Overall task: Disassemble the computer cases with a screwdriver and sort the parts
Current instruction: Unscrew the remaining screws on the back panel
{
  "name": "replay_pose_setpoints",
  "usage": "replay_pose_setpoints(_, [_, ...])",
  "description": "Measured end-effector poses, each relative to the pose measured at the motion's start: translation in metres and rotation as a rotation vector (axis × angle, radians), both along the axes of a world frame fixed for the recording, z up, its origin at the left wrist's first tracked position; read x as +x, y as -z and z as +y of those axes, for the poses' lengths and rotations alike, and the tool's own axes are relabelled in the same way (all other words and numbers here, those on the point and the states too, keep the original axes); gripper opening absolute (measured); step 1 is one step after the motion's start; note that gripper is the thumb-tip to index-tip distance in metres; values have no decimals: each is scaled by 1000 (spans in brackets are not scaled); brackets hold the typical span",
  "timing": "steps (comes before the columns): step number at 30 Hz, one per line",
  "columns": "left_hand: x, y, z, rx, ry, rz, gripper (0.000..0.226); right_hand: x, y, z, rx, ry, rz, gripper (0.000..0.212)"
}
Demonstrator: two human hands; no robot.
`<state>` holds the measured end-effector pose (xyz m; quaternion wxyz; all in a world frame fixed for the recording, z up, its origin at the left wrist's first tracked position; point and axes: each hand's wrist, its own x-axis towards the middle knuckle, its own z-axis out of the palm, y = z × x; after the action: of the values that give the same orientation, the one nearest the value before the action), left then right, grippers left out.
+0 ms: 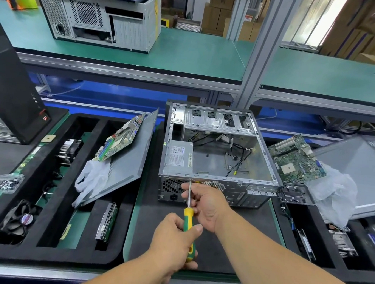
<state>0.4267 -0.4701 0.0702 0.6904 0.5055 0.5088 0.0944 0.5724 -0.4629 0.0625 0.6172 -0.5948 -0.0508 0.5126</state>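
Now the left hand (174,237) gripped the screwdriver (188,229), right hand (206,207) pinching its shaft, tip at a case (216,157) rear screw; next, probably turning it out.

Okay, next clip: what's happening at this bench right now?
A person is unscrewing the rear of an open computer case. The left hand grips the screwdriver by its yellow-green handle; the right hand steadies the shaft, with the tip at the case's top rear edge above the power supply. Two motherboards already lie out, one on each side.
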Motion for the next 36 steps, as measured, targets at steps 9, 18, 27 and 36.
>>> replay_pose_setpoints(9, [-1, 7, 5, 290, 46, 153, 51, -4, -5, 2, -35, 3, -2, 29])
replay_pose_setpoints(18, [1, -2, 0, -123, -81, -148, 38, -5, -7, 1, -38, -2, -65, 24])
replay_pose_setpoints(27, [2, -3, 0, -70, -77, -101, 35, -6, -7, 1, -61, 2, -105, 26])
replay_pose_setpoints(36, [5, 0, 0, 62, -116, 18, 35, -10, -10, 3, -70, 12, -91, 29])
